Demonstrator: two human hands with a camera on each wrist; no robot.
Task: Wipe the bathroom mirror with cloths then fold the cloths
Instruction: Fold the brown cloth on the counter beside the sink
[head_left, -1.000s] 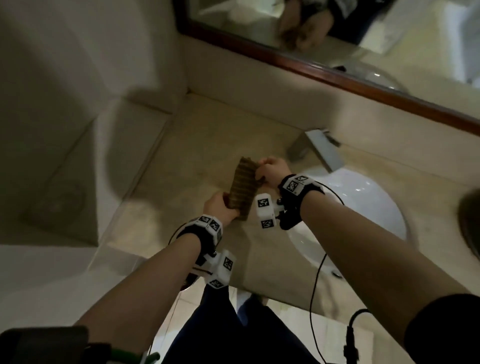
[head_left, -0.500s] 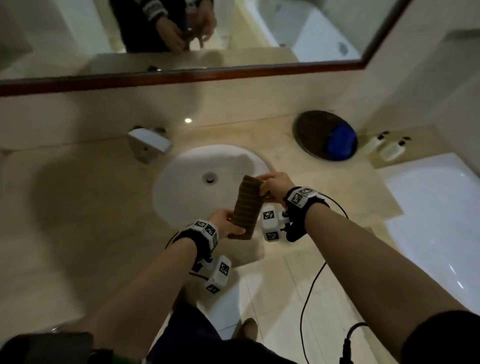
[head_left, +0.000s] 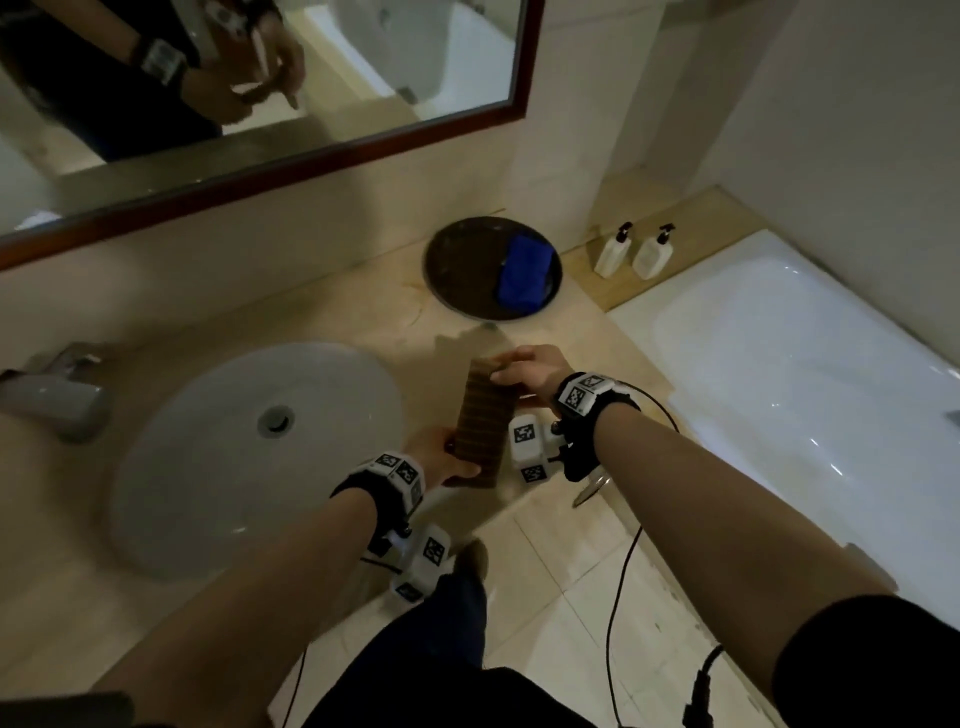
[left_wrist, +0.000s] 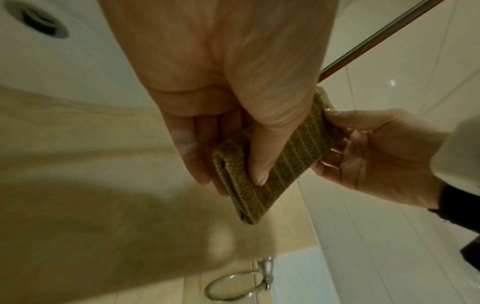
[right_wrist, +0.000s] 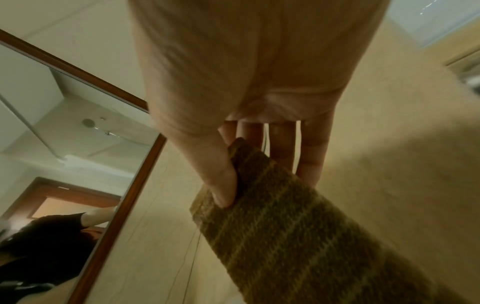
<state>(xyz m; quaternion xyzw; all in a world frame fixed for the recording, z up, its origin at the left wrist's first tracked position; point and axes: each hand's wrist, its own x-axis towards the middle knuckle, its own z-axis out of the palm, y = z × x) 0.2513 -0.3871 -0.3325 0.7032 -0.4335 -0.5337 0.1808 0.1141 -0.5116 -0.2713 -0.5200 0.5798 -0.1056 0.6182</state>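
A folded brown striped cloth (head_left: 480, 422) hangs in the air between both hands, above the counter to the right of the sink. My left hand (head_left: 441, 457) pinches its near end (left_wrist: 262, 181), thumb on top and fingers underneath. My right hand (head_left: 524, 371) pinches the far end (right_wrist: 272, 216) between thumb and fingers. A folded blue cloth (head_left: 522, 275) lies on a dark round tray (head_left: 457, 265) at the back of the counter. The wood-framed mirror (head_left: 322, 78) hangs on the wall above.
A white oval sink (head_left: 249, 457) with a chrome tap (head_left: 54, 395) sits to the left. Two white pump bottles (head_left: 634, 252) stand on a ledge beside the white bathtub (head_left: 779, 353). A chrome towel ring (left_wrist: 239, 286) hangs under the counter edge.
The view has swung from the left end of the counter to the right, past the sink toward the tray. Both hands kept hold of the folded brown cloth and carried it rightward.
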